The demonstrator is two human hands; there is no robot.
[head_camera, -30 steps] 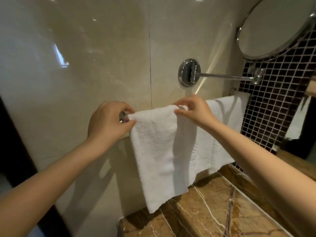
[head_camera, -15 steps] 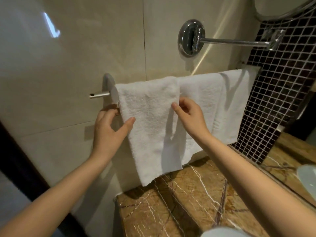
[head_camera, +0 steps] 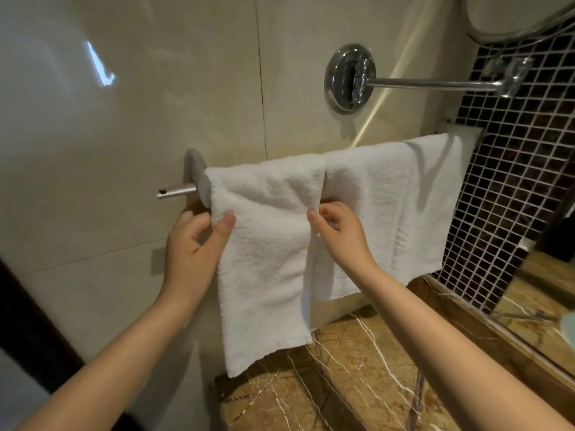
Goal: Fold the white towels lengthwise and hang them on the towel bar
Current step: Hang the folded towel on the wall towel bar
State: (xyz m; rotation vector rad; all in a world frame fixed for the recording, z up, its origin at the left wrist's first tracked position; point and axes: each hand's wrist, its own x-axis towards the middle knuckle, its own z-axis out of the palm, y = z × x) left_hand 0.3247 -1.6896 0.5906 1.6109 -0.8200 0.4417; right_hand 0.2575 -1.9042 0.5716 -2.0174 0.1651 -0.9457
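Observation:
A folded white towel point(head_camera: 267, 253) hangs over the left end of the metal towel bar point(head_camera: 177, 192), its lower edge reaching the marble counter. My left hand point(head_camera: 194, 244) pinches its left edge just below the bar, thumb on the front. My right hand point(head_camera: 340, 234) pinches its right edge at about the same height. A second white towel point(head_camera: 373, 206) hangs to the right on the same bar, and a third white towel point(head_camera: 435, 197) hangs beyond it, partly behind the second.
A brown marble counter point(head_camera: 357, 384) lies below the towels. A chrome wall mount point(head_camera: 348, 79) with a long arm sticks out above the bar toward a round mirror point(head_camera: 513, 14). Dark mosaic tile point(head_camera: 513, 181) covers the right wall.
Both hands dropped from the top of the towel at the bar to its side edges below the bar. The camera view tilted down and moved closer.

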